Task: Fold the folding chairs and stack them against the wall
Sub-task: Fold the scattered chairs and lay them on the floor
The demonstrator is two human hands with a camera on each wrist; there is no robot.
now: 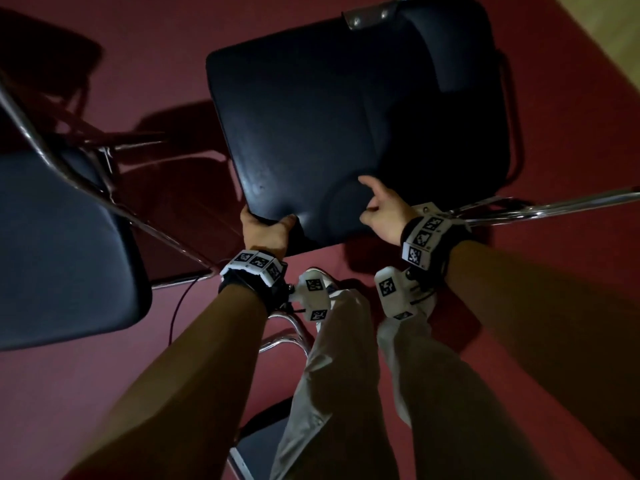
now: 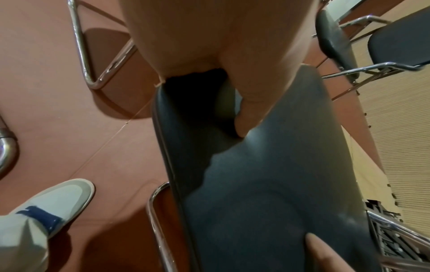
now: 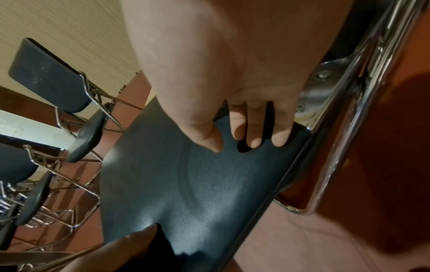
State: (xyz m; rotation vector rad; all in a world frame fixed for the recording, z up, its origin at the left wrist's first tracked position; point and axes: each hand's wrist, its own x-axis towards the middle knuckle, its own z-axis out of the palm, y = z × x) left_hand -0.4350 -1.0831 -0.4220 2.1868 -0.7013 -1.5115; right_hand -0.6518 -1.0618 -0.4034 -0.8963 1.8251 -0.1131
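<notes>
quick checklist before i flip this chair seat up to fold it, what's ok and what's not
1. Left hand grips the front edge of the seat: ok.
2. Right hand has a hold: not ok, its fingers only rest on top of the seat.
3. Feet clear of the frame: cannot tell.
4. Neighbouring chair on the left is apart from the seat: ok.
5. Hinge bracket free of fingers: ok.

Both arms reach forward and down. The left hand (image 1: pixel 264 230) is clamped, thumb on top; beside it the right hand (image 1: pixel 384 211) hovers, fingers loosely spread.
</notes>
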